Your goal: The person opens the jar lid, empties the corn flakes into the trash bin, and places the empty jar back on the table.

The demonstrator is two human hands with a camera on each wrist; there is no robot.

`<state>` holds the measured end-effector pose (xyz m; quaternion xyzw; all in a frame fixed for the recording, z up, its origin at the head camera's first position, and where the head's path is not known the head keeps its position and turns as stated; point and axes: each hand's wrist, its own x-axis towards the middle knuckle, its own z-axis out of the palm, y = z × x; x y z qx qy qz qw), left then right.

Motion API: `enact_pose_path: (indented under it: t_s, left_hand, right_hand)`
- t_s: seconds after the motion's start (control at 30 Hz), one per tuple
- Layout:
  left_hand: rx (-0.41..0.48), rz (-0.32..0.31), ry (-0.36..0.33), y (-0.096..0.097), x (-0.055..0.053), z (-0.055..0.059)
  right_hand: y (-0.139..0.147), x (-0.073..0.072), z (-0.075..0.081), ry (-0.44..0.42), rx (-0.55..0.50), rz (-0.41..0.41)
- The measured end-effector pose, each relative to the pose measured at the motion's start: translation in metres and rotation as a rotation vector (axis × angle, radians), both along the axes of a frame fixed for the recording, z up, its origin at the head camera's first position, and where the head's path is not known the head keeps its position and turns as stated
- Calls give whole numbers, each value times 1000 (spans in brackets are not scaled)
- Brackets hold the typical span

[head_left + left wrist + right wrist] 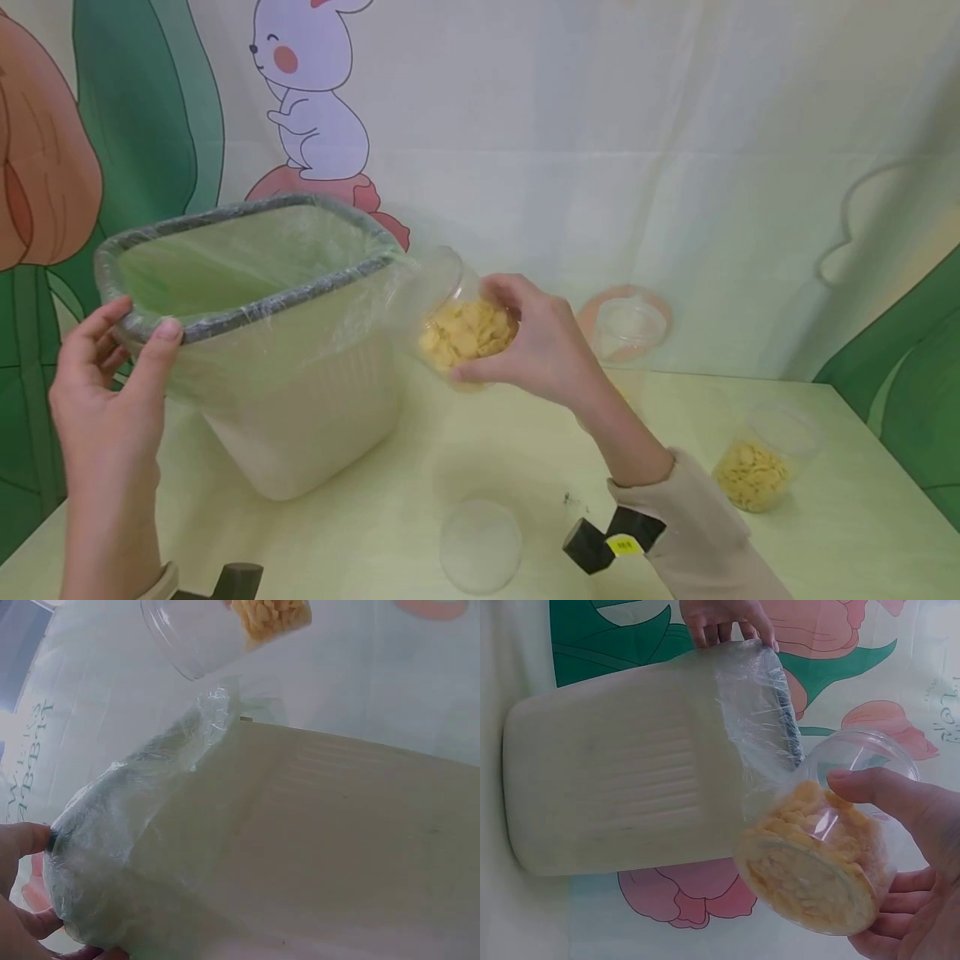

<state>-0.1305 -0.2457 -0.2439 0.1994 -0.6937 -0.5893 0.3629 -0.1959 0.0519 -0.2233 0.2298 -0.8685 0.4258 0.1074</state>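
A pale waste bin with a dark rim stands on the left, lined with a clear plastic bag folded over that rim. My left hand grips the rim's near left corner, thumb outside on the bag. In my right hand is a clear plastic jar, partly filled with yellow flakes. The jar is lidless and tilted, its mouth toward the bin, just off the bin's right side. In the left wrist view, the jar hangs near the bag's edge, and the flakes are still inside it.
Another clear jar of yellow flakes stands at the table's right. A third clear container is partly behind my right forearm. A round translucent lid lies near the front, beside small dark marks. A printed curtain hangs behind.
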Motion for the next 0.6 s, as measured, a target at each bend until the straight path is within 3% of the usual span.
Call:
enact_pose_path:
  t_s: [0.2, 0.43, 0.6]
  left_hand:
    - [144, -24, 91, -1, 0, 1]
    - [202, -51, 89, -3, 0, 3]
    - [194, -96, 43, -10, 2, 2]
  right_hand:
    - [-6, -7, 7, 31, 2, 8]
    - [-13, -12, 16, 40, 22, -3]
    - [-17, -18, 21, 36, 32, -4]
